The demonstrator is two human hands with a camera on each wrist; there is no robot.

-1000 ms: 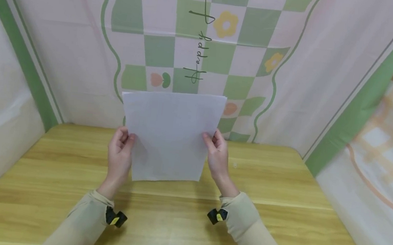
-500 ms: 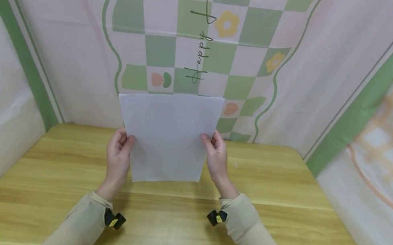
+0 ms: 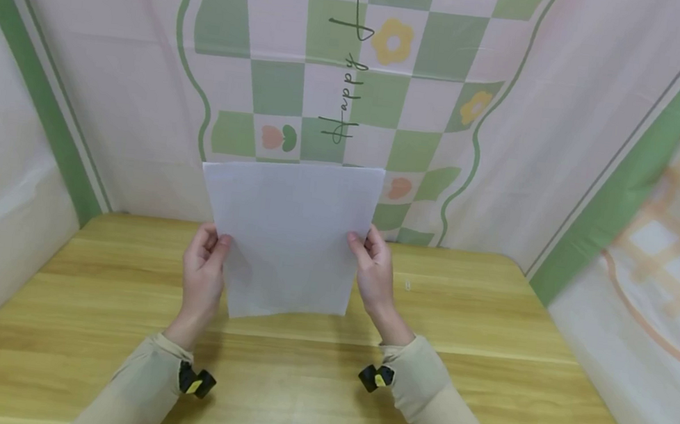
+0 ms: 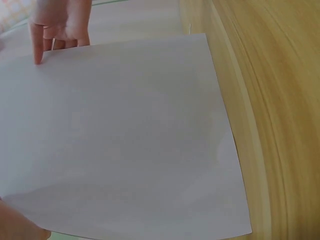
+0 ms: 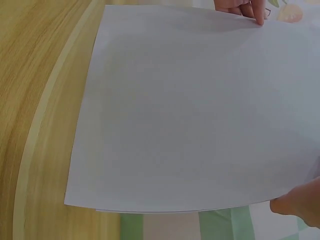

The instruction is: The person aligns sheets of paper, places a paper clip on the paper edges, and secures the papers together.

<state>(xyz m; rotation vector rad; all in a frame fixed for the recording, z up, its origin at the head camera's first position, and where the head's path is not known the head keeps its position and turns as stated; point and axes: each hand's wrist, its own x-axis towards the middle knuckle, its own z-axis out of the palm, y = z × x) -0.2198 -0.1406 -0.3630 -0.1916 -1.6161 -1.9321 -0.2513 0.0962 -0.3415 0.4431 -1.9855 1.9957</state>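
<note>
The bare left hand (image 3: 204,272) and bare right hand (image 3: 378,276) are gripping opposite side edges of rectangular white paper sheets (image 3: 292,241) above the yellow-brown wood-grain table (image 3: 294,396).

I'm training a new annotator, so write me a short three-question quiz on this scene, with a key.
1. What grips the paper, and where?
2. True or false: the paper is lying flat.
3. Fill in: the small white object on the table is nearer the ____ hand.

Key:
1. The left hand and the right hand, one at each side edge.
2. False; it is held tilted up.
3. Right.
</note>
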